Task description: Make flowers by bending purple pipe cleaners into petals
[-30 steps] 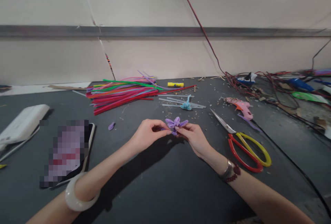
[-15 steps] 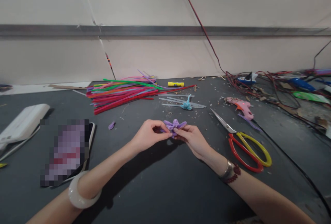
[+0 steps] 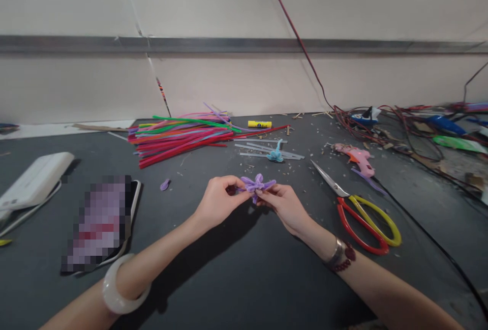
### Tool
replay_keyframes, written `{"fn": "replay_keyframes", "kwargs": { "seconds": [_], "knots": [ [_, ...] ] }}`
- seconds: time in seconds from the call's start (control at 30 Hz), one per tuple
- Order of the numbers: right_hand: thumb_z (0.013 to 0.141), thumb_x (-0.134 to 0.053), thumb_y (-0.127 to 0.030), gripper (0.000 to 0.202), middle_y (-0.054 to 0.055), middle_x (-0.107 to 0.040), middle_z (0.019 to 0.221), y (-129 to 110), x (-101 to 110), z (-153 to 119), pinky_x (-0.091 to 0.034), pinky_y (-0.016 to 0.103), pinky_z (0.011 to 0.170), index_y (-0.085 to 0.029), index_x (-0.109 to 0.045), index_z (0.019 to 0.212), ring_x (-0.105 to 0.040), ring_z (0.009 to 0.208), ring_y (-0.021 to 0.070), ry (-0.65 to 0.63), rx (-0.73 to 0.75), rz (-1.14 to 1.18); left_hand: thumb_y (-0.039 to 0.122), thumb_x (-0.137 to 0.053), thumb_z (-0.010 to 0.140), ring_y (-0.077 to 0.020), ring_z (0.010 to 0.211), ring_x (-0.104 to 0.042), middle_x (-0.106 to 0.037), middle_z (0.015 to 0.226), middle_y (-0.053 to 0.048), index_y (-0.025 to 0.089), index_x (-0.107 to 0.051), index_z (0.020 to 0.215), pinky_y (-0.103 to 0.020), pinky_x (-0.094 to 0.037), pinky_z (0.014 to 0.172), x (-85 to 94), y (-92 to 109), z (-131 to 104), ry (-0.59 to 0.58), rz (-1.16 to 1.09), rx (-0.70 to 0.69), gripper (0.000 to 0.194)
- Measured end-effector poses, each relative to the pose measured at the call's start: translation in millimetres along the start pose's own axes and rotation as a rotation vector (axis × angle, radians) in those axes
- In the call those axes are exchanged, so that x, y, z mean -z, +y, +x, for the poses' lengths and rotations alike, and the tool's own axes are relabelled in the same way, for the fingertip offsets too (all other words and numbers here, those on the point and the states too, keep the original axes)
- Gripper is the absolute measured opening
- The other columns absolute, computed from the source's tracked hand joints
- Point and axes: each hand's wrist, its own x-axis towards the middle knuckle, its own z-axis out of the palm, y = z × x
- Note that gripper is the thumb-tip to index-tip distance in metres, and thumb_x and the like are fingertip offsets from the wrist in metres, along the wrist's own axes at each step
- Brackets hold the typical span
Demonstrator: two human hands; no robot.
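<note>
A purple pipe-cleaner flower [image 3: 258, 183] with several looped petals is held just above the dark table, between both hands. My left hand [image 3: 221, 200] pinches its left petal between thumb and fingers. From the other side, my right hand [image 3: 284, 203] grips the flower near its centre and lower right, thumb in front. Fingers partly cover the lower petals. Beyond the hands, a light-blue pipe-cleaner piece [image 3: 275, 153] lies on clear glue sticks [image 3: 249, 155]. A small purple loop [image 3: 165, 184] rests on the table left of my left hand.
Coloured pipe cleaners [image 3: 183, 139] lie in a bundle at the back left, near a yellow tube [image 3: 260, 124]. Scissors [image 3: 345, 198] and a pink glue gun [image 3: 356, 157] are to the right. At left are a phone [image 3: 99, 223] and a white power bank [image 3: 36, 180]. Tangled wires [image 3: 400, 126] fill the back right.
My left thumb and fingers have shifted slightly along the flower's left petal, and that petal has turned a little. My right hand keeps its hold almost unmoved.
</note>
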Motion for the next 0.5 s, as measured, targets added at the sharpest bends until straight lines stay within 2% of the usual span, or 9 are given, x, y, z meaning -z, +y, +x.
{"fn": "replay_keyframes", "kwargs": {
  "seconds": [0.1,0.27,0.43,0.5],
  "knots": [
    [0.065,-0.07,-0.027,0.012,0.0,-0.062,0.062,-1,0,0,-0.044,0.024,0.06,-0.016,-0.068,0.067,-0.054,0.055,0.0088,0.008,0.042,0.002,0.031,-0.063,0.068,-0.0131,0.059,-0.053,-0.063,0.065,-0.003,0.014,-0.064,0.069,-0.023,-0.04,0.054,-2.5,0,1,0.001,-0.102,0.024,0.017],
    [0.063,-0.07,-0.03,0.014,0.0,-0.06,0.057,-5,-3,-3,-0.042,0.025,0.056,-0.016,-0.067,0.063,-0.051,0.053,0.0094,0.05,0.091,0.001,0.026,-0.066,0.066,-0.0138,0.068,-0.058,-0.066,0.074,-0.003,0.014,-0.066,0.069,-0.026,-0.044,0.067,-4.2,-3,7,-0.075,-0.425,0.101,0.013],
    [0.062,-0.071,-0.028,0.012,-0.001,-0.059,0.057,-8,-7,-6,-0.04,0.025,0.054,-0.017,-0.066,0.063,-0.048,0.052,0.009,0.049,0.112,0.054,0.027,-0.07,0.063,-0.0077,0.054,-0.051,-0.063,0.066,0.0,0.013,-0.066,0.07,-0.019,-0.036,0.05,-13.2,-7,4,-0.064,-0.635,0.252,0.016],
    [0.063,-0.071,-0.027,0.01,-0.001,-0.058,0.057,-7,-8,-7,-0.039,0.024,0.054,-0.017,-0.067,0.064,-0.048,0.053,0.0087,0.045,0.117,0.073,0.027,-0.07,0.063,-0.0071,0.054,-0.05,-0.062,0.065,0.0,0.013,-0.066,0.071,-0.019,-0.036,0.049,-18.0,-8,1,-0.094,-0.721,0.296,0.016]
  ]
}}
